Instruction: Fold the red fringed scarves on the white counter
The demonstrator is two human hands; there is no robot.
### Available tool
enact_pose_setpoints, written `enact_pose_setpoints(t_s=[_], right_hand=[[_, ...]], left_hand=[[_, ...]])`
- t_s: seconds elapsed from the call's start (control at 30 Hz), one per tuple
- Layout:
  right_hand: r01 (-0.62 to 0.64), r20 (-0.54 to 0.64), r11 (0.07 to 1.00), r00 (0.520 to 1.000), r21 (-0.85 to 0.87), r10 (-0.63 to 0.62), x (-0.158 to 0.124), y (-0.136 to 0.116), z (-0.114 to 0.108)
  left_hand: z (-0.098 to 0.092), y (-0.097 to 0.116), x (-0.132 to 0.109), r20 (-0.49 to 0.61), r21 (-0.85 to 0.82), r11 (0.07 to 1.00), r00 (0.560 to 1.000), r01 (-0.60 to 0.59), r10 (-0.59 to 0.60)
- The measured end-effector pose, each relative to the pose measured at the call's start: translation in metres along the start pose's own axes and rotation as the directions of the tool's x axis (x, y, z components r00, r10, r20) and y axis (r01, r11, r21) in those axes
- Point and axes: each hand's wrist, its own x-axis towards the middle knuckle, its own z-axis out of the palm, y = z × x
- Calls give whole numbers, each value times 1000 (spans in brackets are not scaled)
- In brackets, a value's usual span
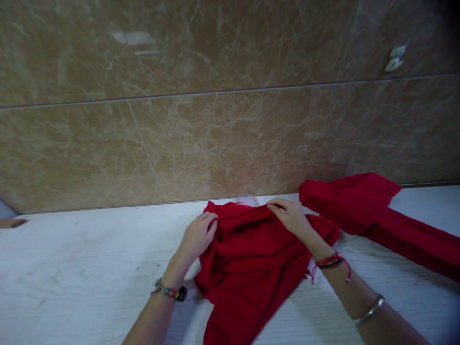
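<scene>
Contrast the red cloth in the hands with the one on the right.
The left hand and right hand grip the held cloth by its upper edge; no hand is on the other cloth. The held cloth is loosely rumpled, while the other cloth has a long, straighter strip. Both are red.

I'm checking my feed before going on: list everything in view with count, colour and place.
red cloth: 1, red, bunched at centre, in both hands
second red cloth: 1, red, right, running off the edge
tabletop: 1, white, below
wall: 1, brown marbled tile, behind
label-like piece: 1, pale, blurred, behind the held cloth
wall fitting: 1, whitish, upper right, type unclear
flat piece: 1, brown, far left edge
beaded bracelet: 1, multicoloured, left wrist
cord bracelet: 1, mostly red, right wrist
bangle: 1, silver, right forearm
left hand: 1, bare, cloth's left edge
right hand: 1, bare, cloth's upper edge
</scene>
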Motion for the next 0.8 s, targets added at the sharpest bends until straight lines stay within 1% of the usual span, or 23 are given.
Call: enact_pose_setpoints(t_s=[0.07, 0.13, 0.2, 0.27, 0.3, 0.37, 0.43, 0.47, 0.53, 0.67, 0.73, 0.8], right_hand=[[-82, -38, 996, 996, -31, 81, 2, 14, -3], [-97, -47, 994, 994, -52, 94, 2, 18, -3], [-17, -41, 998, 999, -65, 14, -1, 9, 2], [123, -4, 990, 992, -73, -124, -5, -7, 8], [195, 38, 978, 981, -77, -192, -8, -16, 12], [308, 161, 947, 943, -86, -292, -14, -33, 18], [374, 274, 924, 900, -84, -340, -19, -44, 23], [390, 309, 918, 884, -77, -350, -21, -47, 25], [395, 330, 917, 874, -56, -356, -23, -47, 27], [341, 254, 939, 905, 43, -340, -21, -41, 27], [300, 220, 951, 925, 74, -309, -18, -37, 23], [270, 202, 961, 939, 63, -277, -16, -34, 18]], left_hand=[[2, -1, 1, -30, -4, 999, 999, 33, -33], [1, -1, 1, -57, -48, 997, 996, 64, -67], [0, 2, 2, -53, -135, 987, 994, 87, -95], [-2, 6, 2, 3, -232, 968, 995, 96, -98], [-2, 9, 1, 43, -277, 957, 996, 90, -81], [-3, 14, 0, 113, -339, 939, 993, 62, -25], [-3, 18, -1, 148, -370, 929, 989, 29, 28], [-3, 19, -2, 150, -377, 926, 988, 16, 45], [-4, 20, -2, 137, -380, 925, 989, -4, 61], [-4, 17, -3, 128, -340, 940, 989, -24, 71], [-3, 14, -2, 148, -274, 962, 987, -16, 58], [-1, 12, -2, 166, -166, 986, 986, 7, 21]])
